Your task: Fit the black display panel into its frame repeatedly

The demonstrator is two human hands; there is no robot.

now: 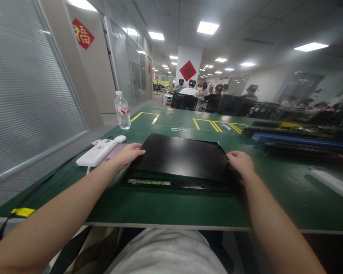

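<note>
A flat, glossy black screen panel (183, 156) lies in front of me, tilted a little against a black frame (205, 185) beneath it. Along the frame's near side a green circuit board strip (148, 182) shows. My left hand (131, 154) grips the panel's left edge, thumb on top and the other fingers partly hidden. At the opposite edge, my right hand (240, 161) is closed with thumb and fingers pinching the panel near its right side. How far the panel sits inside the frame is hidden.
A water bottle (122, 111) and a white device (97, 152) stand on the left of the green table (171, 213). To the right are stacked dark and blue parts (297, 140) and a white object (333, 182). Yellow tape outlines (207, 125) mark the far side; people sit beyond.
</note>
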